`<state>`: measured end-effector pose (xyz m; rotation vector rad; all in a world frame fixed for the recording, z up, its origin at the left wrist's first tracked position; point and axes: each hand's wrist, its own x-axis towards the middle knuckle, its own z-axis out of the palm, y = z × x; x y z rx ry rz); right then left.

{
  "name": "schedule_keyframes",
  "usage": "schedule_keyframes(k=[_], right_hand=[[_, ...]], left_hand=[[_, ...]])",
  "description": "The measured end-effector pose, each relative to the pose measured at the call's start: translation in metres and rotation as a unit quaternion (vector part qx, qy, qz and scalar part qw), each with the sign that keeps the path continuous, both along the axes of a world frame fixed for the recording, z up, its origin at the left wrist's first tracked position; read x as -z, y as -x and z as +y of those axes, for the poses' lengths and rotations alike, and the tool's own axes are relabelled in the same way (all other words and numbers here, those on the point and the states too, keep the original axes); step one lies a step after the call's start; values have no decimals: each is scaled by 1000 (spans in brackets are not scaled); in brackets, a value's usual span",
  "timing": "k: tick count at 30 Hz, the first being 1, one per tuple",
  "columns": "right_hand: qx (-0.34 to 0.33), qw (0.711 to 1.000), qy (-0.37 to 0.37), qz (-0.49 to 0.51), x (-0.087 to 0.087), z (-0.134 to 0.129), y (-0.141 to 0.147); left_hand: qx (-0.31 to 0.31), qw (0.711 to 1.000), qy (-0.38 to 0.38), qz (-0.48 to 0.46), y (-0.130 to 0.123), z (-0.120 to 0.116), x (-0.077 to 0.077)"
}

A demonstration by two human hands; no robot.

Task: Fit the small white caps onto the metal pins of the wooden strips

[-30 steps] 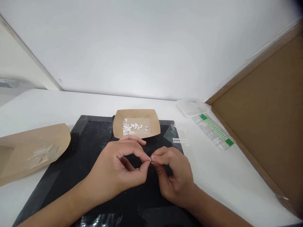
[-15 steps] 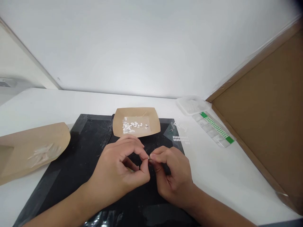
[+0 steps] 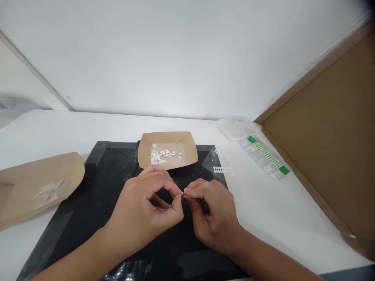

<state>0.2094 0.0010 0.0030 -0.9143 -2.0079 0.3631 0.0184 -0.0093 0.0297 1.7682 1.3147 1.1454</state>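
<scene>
My left hand [image 3: 155, 199] pinches a tiny shiny metallic piece [image 3: 183, 193] between thumb and forefinger. From the other side, the fingertips of my right hand [image 3: 212, 208] close on the same piece; its kind is too small to make out. Both hands are held over a black mat [image 3: 88, 210]. Just beyond them stands a brown paper tray [image 3: 191, 156], where many small white oval pieces [image 3: 161, 155] lie on a clear plastic layer.
At the left, another paper tray [image 3: 70, 162] holds small clear bags [image 3: 52, 191]. White oval stickers [image 3: 223, 170] lie on a clear sheet at the mat's right edge. Farther right are a translucent container [image 3: 234, 128], a green-striped clear packet [image 3: 268, 158] and a cardboard wall [image 3: 328, 128].
The view has shifted slightly. Both hands keep their pinch at the metallic piece, a little more of which shows between the fingertips.
</scene>
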Motion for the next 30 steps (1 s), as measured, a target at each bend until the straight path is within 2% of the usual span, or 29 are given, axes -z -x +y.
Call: schedule_keyframes(k=[21, 30], right_hand=[[12, 998, -32, -45, 3, -2, 0], [2, 1000, -12, -29, 2, -3, 1]], left_hand=[[-10, 999, 19, 25, 0, -3, -2], [-21, 998, 46, 24, -1, -3, -3]])
